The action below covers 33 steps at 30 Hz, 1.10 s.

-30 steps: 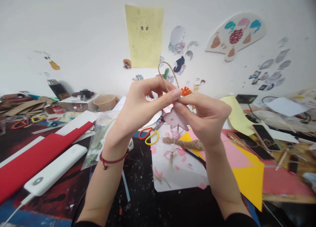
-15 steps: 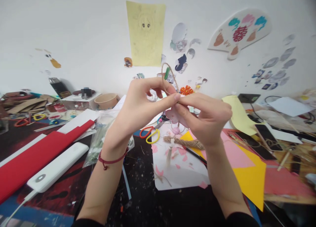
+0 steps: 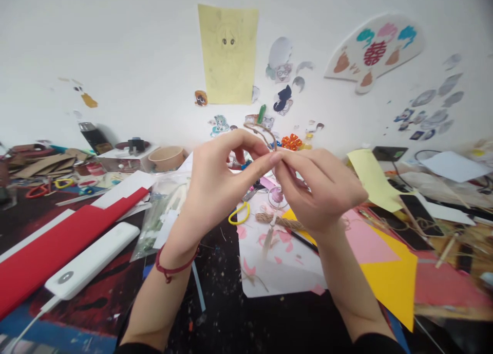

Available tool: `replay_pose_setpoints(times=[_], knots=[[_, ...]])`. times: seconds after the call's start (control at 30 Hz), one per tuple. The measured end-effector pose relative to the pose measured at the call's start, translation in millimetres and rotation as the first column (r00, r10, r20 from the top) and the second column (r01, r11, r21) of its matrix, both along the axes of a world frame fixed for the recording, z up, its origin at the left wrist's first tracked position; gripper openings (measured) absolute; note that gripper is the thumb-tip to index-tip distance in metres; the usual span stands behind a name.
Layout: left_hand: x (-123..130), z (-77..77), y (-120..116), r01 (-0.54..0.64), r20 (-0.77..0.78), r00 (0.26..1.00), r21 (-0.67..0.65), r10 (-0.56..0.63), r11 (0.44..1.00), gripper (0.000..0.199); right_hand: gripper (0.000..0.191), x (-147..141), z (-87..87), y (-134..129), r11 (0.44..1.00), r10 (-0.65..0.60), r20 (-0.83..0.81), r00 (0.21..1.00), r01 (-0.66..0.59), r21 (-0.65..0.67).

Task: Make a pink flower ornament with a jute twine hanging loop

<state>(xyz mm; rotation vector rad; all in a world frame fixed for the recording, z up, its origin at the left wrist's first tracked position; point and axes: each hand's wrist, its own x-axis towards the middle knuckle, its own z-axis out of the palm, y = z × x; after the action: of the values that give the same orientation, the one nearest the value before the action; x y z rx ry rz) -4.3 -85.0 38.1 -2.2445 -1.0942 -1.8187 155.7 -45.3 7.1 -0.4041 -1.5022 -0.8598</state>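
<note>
My left hand [image 3: 227, 182] pinches a brown twine cord [image 3: 274, 139] between thumb and forefinger. Its fingertips meet those of my right hand [image 3: 321, 189], which is pinched on the same cord. A curved length of the cord stands up behind the fingers. Under them hangs a pendant with a pink bead-like piece [image 3: 276, 194] in a thin ring, ending in a pale tassel [image 3: 267, 243]. My right hand covers part of the pendant, and the exact spot gripped is hidden by the fingertips. Below lies a bundle of twine [image 3: 285, 221] on white paper [image 3: 285, 279] with pink scraps.
Scissors with a yellow handle loop [image 3: 239, 223] lie behind my left wrist. To the left are a white power bank-like device [image 3: 92, 261] with a cable and a red strip [image 3: 73, 233]. Yellow card [image 3: 393, 282], pink paper [image 3: 370, 241] and a phone [image 3: 419, 215] are at right.
The cord's upright loop has dropped lower and leans left. The pink piece above the ring has mostly gone behind my right hand. Both hands stay pinched together.
</note>
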Motion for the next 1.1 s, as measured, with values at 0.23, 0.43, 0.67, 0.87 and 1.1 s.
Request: replay_pose_setpoints(times=[0.23, 0.43, 0.67, 0.87, 1.1], knots=[[1.1, 3.6, 4.2, -0.021, -0.009, 1.000, 0.004, 0.021, 1.000, 0.008, 0.010, -7.4, -0.5, -10.7, 0.955, 0.136, -0.075, 0.988, -0.151, -0.256], [-9.3, 16.5, 6.9, 0.058, -0.096, 0.994, -0.022, -0.060, 0.998, 0.021, 0.021, 3.1, 4.3, -7.9, 0.474, 0.570, -0.298, 0.765, -0.603, -0.641], [-8.1, 18.3, -0.5, 0.038, -0.103, 0.994, 0.041, -0.034, 0.998, 0.012, 0.009, -1.3, 0.6, -0.9, 0.304, 0.660, -0.432, 0.615, -0.744, -0.595], [-3.7, 15.5, -5.5, -0.003, -0.080, 0.997, 0.056, 0.007, 0.998, 0.011, 0.007, -1.7, 0.1, -7.2, 0.389, 0.608, -0.438, 0.662, -0.729, -0.563], [-3.7, 15.4, -9.2, 0.037, -0.031, 0.999, -0.011, -0.037, 0.999, 0.019, 0.006, 1.5, 1.1, -10.4, 0.480, 0.549, -0.429, 0.718, -0.691, -0.541]])
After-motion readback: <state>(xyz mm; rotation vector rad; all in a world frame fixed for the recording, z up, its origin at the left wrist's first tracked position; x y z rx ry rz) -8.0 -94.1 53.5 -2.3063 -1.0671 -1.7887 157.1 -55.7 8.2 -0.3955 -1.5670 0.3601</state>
